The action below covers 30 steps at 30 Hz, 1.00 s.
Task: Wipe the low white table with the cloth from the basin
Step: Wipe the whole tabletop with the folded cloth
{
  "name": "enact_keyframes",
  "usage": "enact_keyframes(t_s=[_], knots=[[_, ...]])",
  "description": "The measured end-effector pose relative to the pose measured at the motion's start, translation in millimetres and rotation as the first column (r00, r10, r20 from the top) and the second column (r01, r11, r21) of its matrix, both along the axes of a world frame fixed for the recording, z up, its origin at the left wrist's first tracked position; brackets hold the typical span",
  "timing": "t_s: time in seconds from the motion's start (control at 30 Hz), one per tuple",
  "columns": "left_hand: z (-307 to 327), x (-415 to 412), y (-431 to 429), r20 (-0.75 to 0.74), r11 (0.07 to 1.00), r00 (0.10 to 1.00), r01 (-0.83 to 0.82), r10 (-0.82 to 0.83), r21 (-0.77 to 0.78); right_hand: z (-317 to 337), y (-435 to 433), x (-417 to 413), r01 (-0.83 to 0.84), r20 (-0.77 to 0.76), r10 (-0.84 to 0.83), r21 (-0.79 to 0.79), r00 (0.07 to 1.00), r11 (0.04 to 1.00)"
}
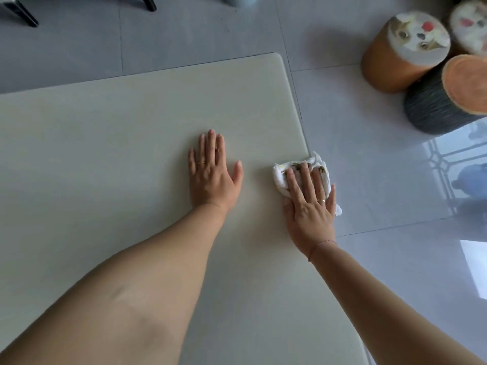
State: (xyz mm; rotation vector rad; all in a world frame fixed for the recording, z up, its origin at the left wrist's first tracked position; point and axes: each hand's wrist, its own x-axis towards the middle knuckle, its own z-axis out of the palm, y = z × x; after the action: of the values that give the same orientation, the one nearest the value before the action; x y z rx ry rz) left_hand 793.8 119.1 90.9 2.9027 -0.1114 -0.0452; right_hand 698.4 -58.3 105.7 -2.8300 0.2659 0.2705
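Right grip (309, 204), fingers flat, pressing patterned white cloth (279, 180) at desk (105, 154) right edge, part overhanging. Left grip (213, 175) flat, empty, mid-desk, prob. bracing body wt.

The table (131, 122) looks smooth and matt; the cloth (282, 180) is soft crumpled fabric; the floor (369, 180) tiles are glossy.

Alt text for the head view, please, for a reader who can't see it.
A right hand presses a crumpled white cloth, fingers straight, at the right edge of a low white table; the left hand rests flat on the table beside it. Three round stools stand on the tiled floor to the right.
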Motion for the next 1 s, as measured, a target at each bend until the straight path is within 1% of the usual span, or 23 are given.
enact_keyframes(t_s=[0.2,0.3,0.4,0.47,0.53,0.63,0.73,0.9,0.97,1.0], knots=[[3.2,2.1,-3.7,-0.08,0.992,0.997,0.014,-0.004,0.129,9.9,-0.3,-110.0,0.014,-0.054,-0.014,0.008,0.998,1.0],[10.4,-20.0,-5.0,-0.079,0.991,0.997,0.018,-0.008,0.133,12.1,0.9,-166.6,0.041,-0.064,-0.041,0.011,0.997,0.999],[19.4,-86.3,-13.1,-0.071,0.991,0.99,0.122,-0.118,0.055,16.2,2.3,-210.8,0.057,-0.066,-0.056,0.009,0.996,0.998],[26.8,-144.3,-21.3,-0.074,0.981,0.979,0.186,-0.189,-0.051,19.0,2.8,-235.0,0.041,-0.069,-0.041,0.002,0.997,0.999],[35.1,-199.9,-31.2,-0.086,0.964,0.968,0.22,-0.234,-0.148,21.4,3.7,-257.1,0.033,-0.09,-0.033,-0.001,0.995,0.999],[49.0,-266.8,-44.8,-0.138,0.949,0.952,0.243,-0.274,-0.203,23.7,5.9,-288.6,0.042,-0.126,-0.042,0.002,0.991,0.999],[60.5,-309.7,-54.2,-0.187,0.934,0.928,0.277,-0.321,-0.225,24.8,10.0,-316.2,0.068,-0.151,-0.065,0.017,0.986,0.998],[67.8,-354.8,-64.6,-0.249,0.91,0.886,0.333,-0.391,-0.245,30.2,26.0,-346.6,0.129,-0.203,-0.124,0.011,0.971,0.992],[68.2,-372.0,-66.2,-0.302,0.906,0.866,0.319,-0.398,-0.279,32.6,29.1,-356.5,0.156,-0.226,-0.141,0.051,0.964,0.986],[69.2,-379.0,-65.7,-0.335,0.903,0.855,0.297,-0.396,-0.311,35.0,30.2,-360.1,0.18,-0.212,-0.157,0.093,0.965,0.979]])
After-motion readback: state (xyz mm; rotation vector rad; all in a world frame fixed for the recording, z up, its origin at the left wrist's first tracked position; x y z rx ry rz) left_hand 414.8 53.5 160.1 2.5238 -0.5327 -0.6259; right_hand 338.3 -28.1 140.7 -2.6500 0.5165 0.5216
